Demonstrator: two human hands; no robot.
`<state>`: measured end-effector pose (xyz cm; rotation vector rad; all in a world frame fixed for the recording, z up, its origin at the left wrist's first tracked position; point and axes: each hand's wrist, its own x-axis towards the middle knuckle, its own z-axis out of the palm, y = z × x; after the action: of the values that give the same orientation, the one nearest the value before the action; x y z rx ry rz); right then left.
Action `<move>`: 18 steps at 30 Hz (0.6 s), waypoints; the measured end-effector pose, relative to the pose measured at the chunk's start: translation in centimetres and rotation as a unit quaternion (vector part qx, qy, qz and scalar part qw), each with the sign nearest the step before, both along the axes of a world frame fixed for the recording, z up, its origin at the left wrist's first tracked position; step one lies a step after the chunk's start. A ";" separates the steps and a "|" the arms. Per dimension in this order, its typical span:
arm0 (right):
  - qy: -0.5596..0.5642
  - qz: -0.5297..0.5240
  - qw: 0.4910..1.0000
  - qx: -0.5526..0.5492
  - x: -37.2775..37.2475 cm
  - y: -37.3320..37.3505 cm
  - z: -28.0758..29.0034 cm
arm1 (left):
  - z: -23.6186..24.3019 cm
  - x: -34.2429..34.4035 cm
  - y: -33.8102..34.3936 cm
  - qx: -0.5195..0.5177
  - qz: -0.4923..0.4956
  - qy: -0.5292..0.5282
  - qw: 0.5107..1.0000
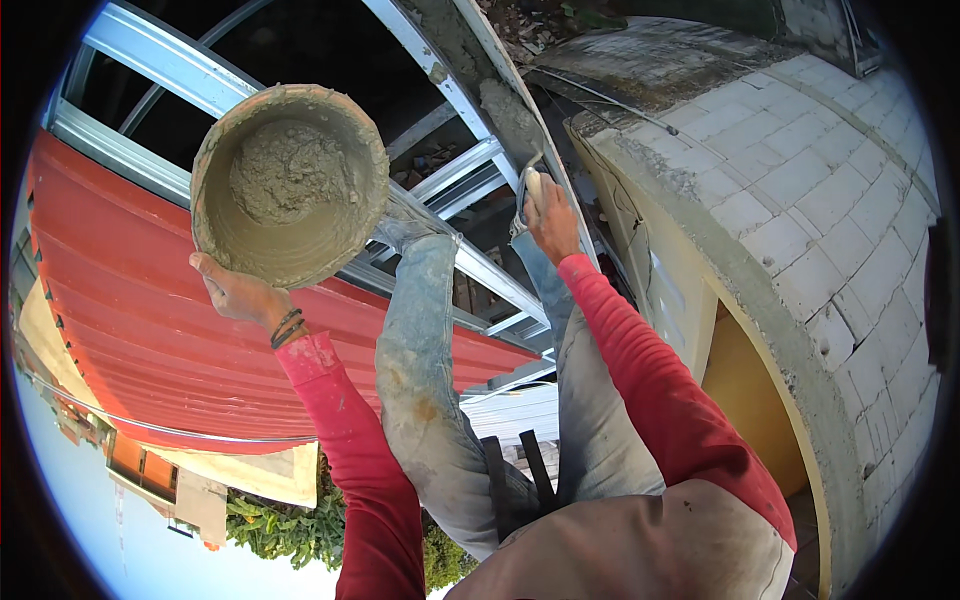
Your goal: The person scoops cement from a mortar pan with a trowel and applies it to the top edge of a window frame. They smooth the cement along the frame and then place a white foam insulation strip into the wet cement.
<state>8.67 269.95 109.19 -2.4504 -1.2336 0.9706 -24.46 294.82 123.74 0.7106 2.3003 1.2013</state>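
At the left, a round bucket (225, 235) tilts so its inside shows, with a lump of wet grey mortar (285, 170) in it. My left hand (240, 293) grips the lower rim of this bucket. Farther right, my right hand (557, 222) is closed around the pale handle of a trowel (535, 188). The trowel's thin neck shows beyond the fingers, while its blade can barely be made out. It is against a narrow ledge where wet mortar (510, 122) is smeared.
Silver metal beams (175, 62) form an open frame over a dark drop. Red corrugated sheeting (170, 330) lies to the left. On the right stands a white block wall (800, 190). My legs in stained jeans (425, 340) straddle the beams. A loose cable (610, 100) runs near the ledge.
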 end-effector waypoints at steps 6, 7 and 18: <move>-0.052 0.029 0.996 -0.061 -2.7 0.7 0.8 | 0.8 0.7 0.2 0.009 0.003 -0.007 1.000; -0.049 0.034 0.997 -0.054 -3.0 1.3 3.6 | 1.1 1.0 0.1 0.010 -0.007 -0.010 1.000; -0.066 0.361 0.928 0.057 -2.6 20.0 16.4 | 2.3 5.5 -0.2 0.031 -0.278 0.156 0.947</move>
<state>6.10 289.95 125.57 -2.0007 -2.2500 0.8444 -18.94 294.62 126.04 1.5433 2.0726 0.9396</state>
